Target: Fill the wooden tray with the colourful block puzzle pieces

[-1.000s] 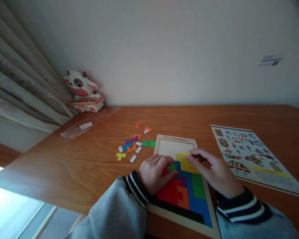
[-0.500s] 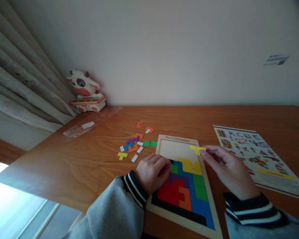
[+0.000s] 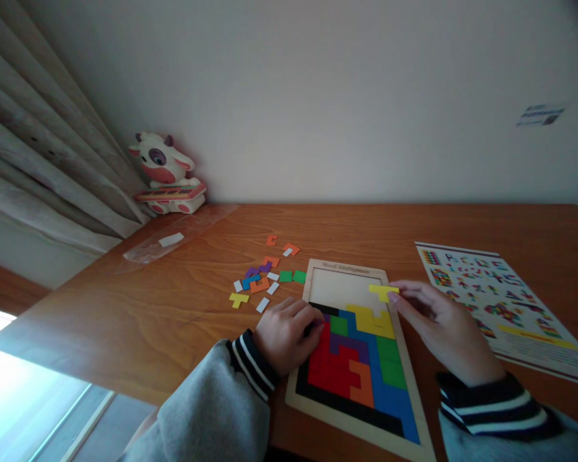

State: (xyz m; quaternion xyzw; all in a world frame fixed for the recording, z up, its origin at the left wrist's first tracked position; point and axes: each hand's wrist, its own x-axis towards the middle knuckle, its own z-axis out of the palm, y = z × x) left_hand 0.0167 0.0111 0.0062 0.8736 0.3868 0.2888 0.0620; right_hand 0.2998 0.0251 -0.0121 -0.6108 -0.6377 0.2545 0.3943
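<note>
A yellow T-shaped puzzle piece [image 3: 381, 292] is pinched between the thumb and fingers of my right hand [image 3: 440, 327], at the right rim of the wooden puzzle board [image 3: 296, 393]. Beneath that piece lies a yellow block area [image 3: 363, 319] fitted in the board. My left hand [image 3: 289, 333] rests over the board's left edge with curled fingers, by the red pieces [image 3: 325, 366]; whether it holds anything is hidden. Black, purple, green, blue and orange pieces fill the near part of the board, and the pale bottom [image 3: 337, 287] shows at the far end.
Left of the board lie several loose pieces, among them a yellow T [image 3: 239, 299], green squares [image 3: 286, 276] and an orange piece [image 3: 271, 240]. A printed pattern sheet [image 3: 505, 301] is at right. A clear plastic bag [image 3: 149, 252] and a cow toy [image 3: 168, 173] are at back left.
My left hand has slid left, uncovering a black piece and more of the red and purple pieces. My right hand keeps the yellow piece at nearly the same spot.
</note>
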